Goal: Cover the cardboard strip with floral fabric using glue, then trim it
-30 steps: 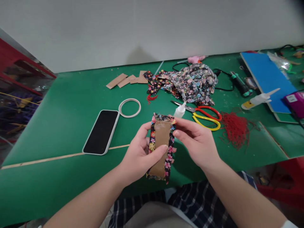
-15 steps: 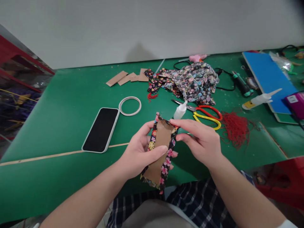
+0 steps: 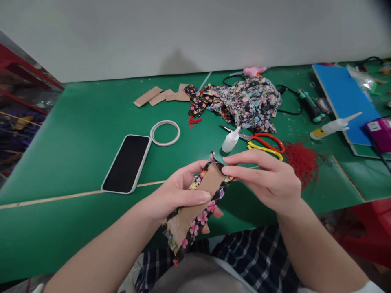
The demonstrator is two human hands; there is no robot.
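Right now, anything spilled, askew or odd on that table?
Red threads lie in a loose tangle beside the scissors, stray strands trailing off. Floral edging on the held cardboard looks ragged at its near end. No spill visible.

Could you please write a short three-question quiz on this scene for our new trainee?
1. True or false: the thumb of the left hand lies on the brown face of the cloth-edged cardboard.

2. Fill in the blank: the scissors have one red handle and one ____ handle.

3. Short answer: which thing lies right beside the white ring, toward the near left?

Key:
1. True.
2. Yellow.
3. The phone with the dark screen.
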